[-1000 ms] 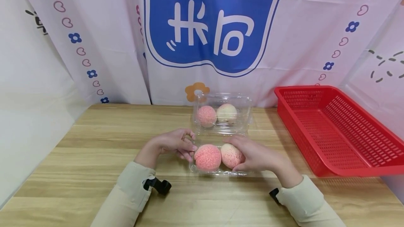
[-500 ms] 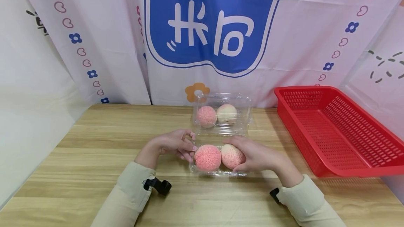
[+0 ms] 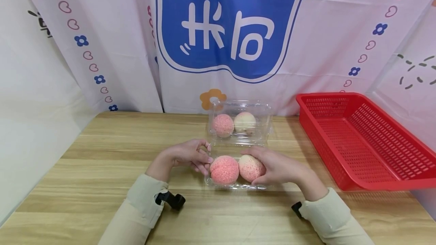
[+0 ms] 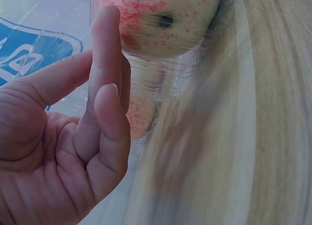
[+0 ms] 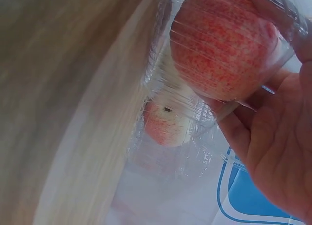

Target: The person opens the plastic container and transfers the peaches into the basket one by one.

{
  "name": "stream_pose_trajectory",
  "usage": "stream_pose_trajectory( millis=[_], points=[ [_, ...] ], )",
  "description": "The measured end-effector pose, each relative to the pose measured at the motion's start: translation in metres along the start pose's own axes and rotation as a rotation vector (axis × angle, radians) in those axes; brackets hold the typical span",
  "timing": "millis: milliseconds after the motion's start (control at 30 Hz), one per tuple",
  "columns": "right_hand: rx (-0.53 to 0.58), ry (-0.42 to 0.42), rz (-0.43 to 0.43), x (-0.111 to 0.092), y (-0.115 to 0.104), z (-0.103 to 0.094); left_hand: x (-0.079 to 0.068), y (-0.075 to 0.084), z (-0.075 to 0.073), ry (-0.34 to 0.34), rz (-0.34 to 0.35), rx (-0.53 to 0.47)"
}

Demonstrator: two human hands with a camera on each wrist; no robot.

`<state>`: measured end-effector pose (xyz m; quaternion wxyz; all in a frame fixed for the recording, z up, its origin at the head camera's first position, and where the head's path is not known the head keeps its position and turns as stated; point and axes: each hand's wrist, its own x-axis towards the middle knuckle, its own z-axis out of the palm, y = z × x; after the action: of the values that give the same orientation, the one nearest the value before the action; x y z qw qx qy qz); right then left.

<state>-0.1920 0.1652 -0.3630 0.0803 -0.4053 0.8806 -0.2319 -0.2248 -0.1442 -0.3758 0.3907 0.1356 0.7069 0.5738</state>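
In the head view, a clear plastic container on the table holds a pink peach on the left and a cream peach with pink speckles on the right. My left hand touches the container's left end, thumb tip close to the pink peach. In the left wrist view its fingers lie along the clear wall. My right hand holds the cream peach at the right end, thumb in front and fingers behind. The right wrist view shows this peach through the plastic.
Right behind stands another clear plastic section, with a pink peach and a pale peach inside. A red perforated basket stands at the right. A printed cloth hangs along the wooden table's back edge.
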Motion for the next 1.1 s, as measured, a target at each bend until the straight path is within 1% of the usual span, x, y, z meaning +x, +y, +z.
stream_pose_trajectory(
  millis=[200,567,700,900,1100],
  points=[
    [0.014,0.013,-0.007,-0.002,0.000,-0.003,0.000,0.000,0.000,-0.001,0.003,0.005],
    [0.065,0.045,0.009,-0.004,-0.002,-0.011,0.000,0.000,-0.001,0.001,0.003,0.004],
    [0.064,0.068,0.016,-0.005,-0.003,-0.013,0.001,0.000,-0.001,-0.001,0.001,0.005],
    [0.059,0.124,-0.016,-0.007,-0.001,-0.018,0.002,-0.001,-0.002,-0.009,-0.003,0.001],
    [0.042,0.150,-0.014,-0.010,0.002,-0.023,0.002,-0.001,-0.002,-0.011,-0.002,0.007]
  ],
)
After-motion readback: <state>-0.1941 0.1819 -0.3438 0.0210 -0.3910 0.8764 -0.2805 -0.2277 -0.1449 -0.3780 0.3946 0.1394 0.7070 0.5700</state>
